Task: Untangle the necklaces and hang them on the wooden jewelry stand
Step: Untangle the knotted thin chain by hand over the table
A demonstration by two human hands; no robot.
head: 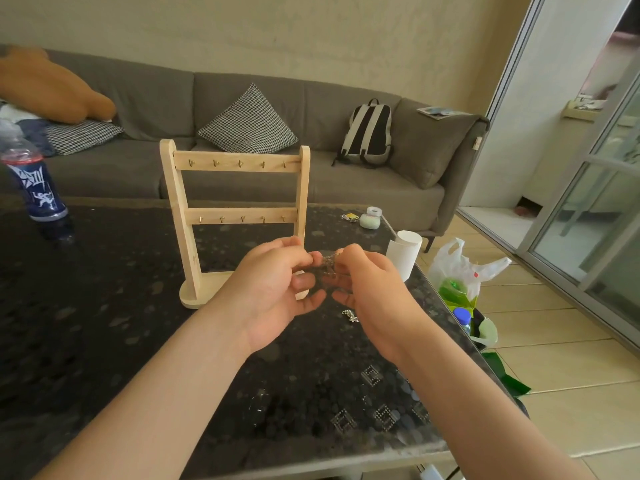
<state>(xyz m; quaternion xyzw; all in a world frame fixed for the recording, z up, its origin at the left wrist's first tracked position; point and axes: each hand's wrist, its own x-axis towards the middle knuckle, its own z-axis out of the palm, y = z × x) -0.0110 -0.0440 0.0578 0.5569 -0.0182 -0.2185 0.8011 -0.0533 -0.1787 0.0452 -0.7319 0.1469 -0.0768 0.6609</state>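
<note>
A wooden jewelry stand (235,216) with two bars of small metal hooks stands upright on the dark table (138,341); nothing hangs on its hooks. In front of the stand, my left hand (273,289) and my right hand (370,292) are raised above the table, both pinching a small tangle of silver necklace chain (328,263) between them. A second little heap of silver chain (350,315) lies on the table just below my right hand.
A blue-labelled bottle (34,181) stands at the table's far left. A white cup (405,254) and a small pale green case (370,218) sit near the right edge. Plastic bags (460,275) lie on the floor at right. A grey sofa (311,133) is behind.
</note>
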